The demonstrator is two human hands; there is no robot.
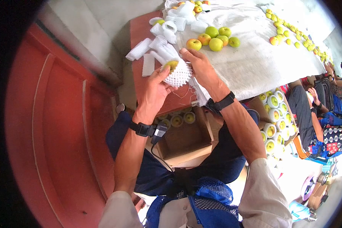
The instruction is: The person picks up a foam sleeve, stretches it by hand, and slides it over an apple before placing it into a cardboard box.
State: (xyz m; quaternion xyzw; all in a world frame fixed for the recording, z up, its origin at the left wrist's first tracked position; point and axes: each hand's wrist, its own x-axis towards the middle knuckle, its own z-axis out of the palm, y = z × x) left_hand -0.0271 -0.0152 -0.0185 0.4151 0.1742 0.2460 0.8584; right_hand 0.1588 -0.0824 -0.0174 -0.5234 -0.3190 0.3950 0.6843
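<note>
A yellow-green apple [172, 67] sits partly inside a white foam net sleeve [179, 77], its top showing at the upper left. My left hand [157, 85] is closed around the apple and net from the left and below. At the net's right side, my right hand [201, 68] has its fingers on the mesh edge; some of its fingertips are hidden behind the net. Empty foam net sleeves [140, 49] lie on the red table [138, 32] just beyond my hands. A cluster of loose apples [216, 44] rests on the white cloth [247, 57] to the right.
Below the table edge, between my knees, an open cardboard box [184, 142] holds several netted apples [176, 121] at its far end. More netted apples [273, 129] fill a box on the right. A seated person [315, 110] is farther right. A red door [60, 133] stands left.
</note>
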